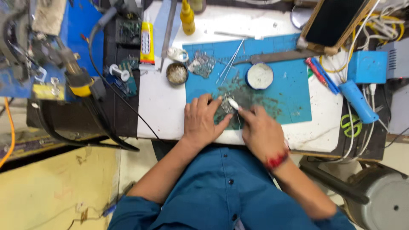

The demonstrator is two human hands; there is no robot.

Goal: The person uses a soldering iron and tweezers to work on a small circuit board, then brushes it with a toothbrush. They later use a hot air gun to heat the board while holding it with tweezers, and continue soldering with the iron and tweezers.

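My left hand (201,121) rests flat on the near edge of a blue work mat (289,91), fingers spread beside a small dark, scrappy part (226,108). My right hand (260,132), with a red thread at the wrist, pinches a small white object (233,103) over that part. The two hands almost touch at the fingertips. What lies under the palms is hidden.
On the mat: a round white-filled tin (260,76), thin wires (230,64), a metal scrap (201,64). Nearby sit a small round tin (177,73), glue tube (147,43), yellow bottle (187,18), red and blue pens (321,74), blue handle tool (358,100), phone on stand (332,19).
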